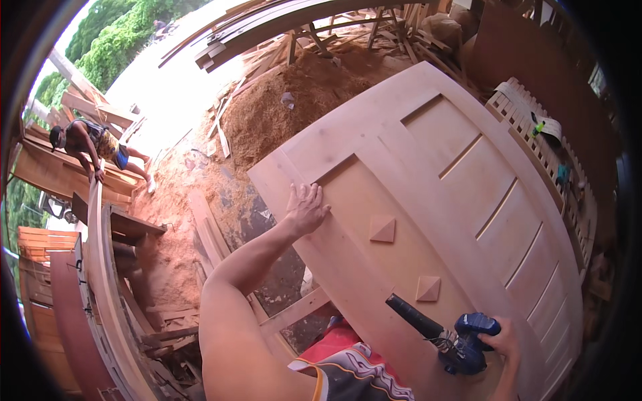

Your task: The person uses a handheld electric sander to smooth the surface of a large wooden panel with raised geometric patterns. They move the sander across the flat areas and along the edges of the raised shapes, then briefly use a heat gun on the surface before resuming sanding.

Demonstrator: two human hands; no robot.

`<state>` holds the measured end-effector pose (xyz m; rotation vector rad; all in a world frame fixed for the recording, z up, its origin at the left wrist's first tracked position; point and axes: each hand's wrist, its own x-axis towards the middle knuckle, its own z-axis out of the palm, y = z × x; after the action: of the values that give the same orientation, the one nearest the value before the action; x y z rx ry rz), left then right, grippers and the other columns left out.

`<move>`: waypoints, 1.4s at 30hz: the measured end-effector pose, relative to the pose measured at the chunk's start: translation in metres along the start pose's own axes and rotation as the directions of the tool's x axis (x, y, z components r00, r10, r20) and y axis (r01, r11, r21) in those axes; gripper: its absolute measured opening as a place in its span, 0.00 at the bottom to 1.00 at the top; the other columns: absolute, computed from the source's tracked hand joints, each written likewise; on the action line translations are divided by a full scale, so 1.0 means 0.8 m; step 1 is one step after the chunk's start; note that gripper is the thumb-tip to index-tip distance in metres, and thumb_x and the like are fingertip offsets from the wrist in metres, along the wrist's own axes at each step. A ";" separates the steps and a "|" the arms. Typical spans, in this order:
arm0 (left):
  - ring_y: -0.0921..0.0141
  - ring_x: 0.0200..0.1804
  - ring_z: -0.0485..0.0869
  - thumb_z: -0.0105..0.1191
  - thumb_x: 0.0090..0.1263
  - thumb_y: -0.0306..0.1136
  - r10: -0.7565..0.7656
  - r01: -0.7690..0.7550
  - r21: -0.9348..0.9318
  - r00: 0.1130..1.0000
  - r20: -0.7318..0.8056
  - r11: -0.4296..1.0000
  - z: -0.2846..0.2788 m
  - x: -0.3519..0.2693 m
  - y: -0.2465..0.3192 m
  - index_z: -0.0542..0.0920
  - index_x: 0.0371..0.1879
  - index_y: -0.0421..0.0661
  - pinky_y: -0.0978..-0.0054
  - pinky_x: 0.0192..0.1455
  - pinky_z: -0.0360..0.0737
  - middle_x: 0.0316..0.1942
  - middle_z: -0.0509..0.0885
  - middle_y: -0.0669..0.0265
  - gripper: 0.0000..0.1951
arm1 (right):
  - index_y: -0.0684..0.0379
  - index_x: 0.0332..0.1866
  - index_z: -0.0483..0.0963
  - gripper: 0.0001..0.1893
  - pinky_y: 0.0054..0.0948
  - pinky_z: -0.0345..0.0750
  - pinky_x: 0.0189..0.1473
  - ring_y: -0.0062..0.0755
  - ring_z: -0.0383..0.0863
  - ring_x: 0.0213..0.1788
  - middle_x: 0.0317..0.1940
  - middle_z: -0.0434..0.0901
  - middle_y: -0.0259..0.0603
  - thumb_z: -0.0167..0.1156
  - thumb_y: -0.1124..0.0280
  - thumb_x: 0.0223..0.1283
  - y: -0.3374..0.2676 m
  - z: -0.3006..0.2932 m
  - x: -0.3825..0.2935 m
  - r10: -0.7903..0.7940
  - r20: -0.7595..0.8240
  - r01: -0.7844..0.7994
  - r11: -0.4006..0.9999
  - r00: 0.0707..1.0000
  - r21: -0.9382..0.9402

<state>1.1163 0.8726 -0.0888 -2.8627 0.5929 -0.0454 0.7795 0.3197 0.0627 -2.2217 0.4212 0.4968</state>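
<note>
A large pale wooden panel door [346, 245] with recessed panels lies before me. My left hand [307, 208] rests palm down on its near frame, beside the corner of a recess, fingers spread and holding nothing. My right hand [501, 338] is closed around the handle of a blue electric blower [466, 346] at the lower right. The blower's black nozzle [414, 316] points to the upper left, over the door. Two small pyramid-shaped wooden blocks, one [382, 229] nearer my left hand and one [428, 288] nearer the nozzle, sit in the long recess.
A co-worker [95, 145] bends over a long board [95, 210] at the left. Sawdust [281, 110] is heaped beyond the door, under stacked planks [281, 30]. A slatted wooden piece [531, 115] carrying a green bottle [538, 128] stands along the door's right side.
</note>
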 end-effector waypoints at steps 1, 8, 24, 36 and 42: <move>0.57 0.75 0.71 0.43 0.83 0.56 0.016 -0.015 -0.016 0.997 0.080 1.000 -0.020 0.005 0.007 0.73 0.72 0.39 0.45 0.75 0.63 0.73 0.74 0.54 0.32 | 0.65 0.38 0.85 0.18 0.34 0.83 0.43 0.28 0.85 0.34 0.29 0.88 0.42 0.81 0.70 0.42 0.001 0.000 -0.002 -0.008 0.011 0.008 1.000 1.000 -0.003; 0.57 0.62 0.78 0.53 0.77 0.52 -0.027 0.018 -0.120 0.997 -0.076 0.993 -0.016 0.041 0.015 0.82 0.54 0.41 0.54 0.66 0.70 0.55 0.83 0.56 0.24 | 0.64 0.39 0.86 0.16 0.33 0.83 0.44 0.27 0.86 0.35 0.31 0.89 0.42 0.80 0.70 0.45 -0.009 0.000 -0.015 0.022 -0.041 -0.022 1.000 0.999 -0.005; 0.52 0.89 0.50 0.56 0.74 0.52 -0.301 0.264 -0.591 0.953 0.038 0.762 0.037 0.060 -0.054 0.65 0.84 0.55 0.40 0.88 0.43 0.88 0.59 0.60 0.39 | 0.66 0.39 0.84 0.16 0.32 0.83 0.42 0.26 0.85 0.33 0.28 0.87 0.41 0.79 0.72 0.45 -0.030 -0.002 -0.018 0.045 -0.102 -0.047 0.999 0.994 -0.027; 0.54 0.90 0.43 0.38 0.81 0.70 -0.731 0.808 -0.266 0.589 0.344 0.526 0.006 0.204 -0.105 0.54 0.88 0.52 0.43 0.88 0.41 0.90 0.47 0.55 0.45 | 0.68 0.48 0.85 0.21 0.38 0.84 0.49 0.37 0.90 0.41 0.37 0.91 0.50 0.79 0.66 0.53 -0.031 0.002 -0.043 0.128 -0.459 -0.135 0.991 0.879 0.018; 0.53 0.91 0.39 0.37 0.80 0.70 -0.204 0.228 -0.430 0.974 0.101 0.873 -0.010 0.355 0.090 0.52 0.88 0.48 0.38 0.88 0.38 0.91 0.44 0.55 0.47 | 0.69 0.51 0.85 0.22 0.38 0.84 0.52 0.41 0.92 0.44 0.40 0.91 0.51 0.77 0.64 0.56 -0.072 -0.015 -0.048 0.269 -0.503 -0.277 0.959 0.822 0.060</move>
<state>1.3481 0.6942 -0.1009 -3.3473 0.2939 0.1489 0.7751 0.3518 0.1251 -2.3026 1.0289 0.0421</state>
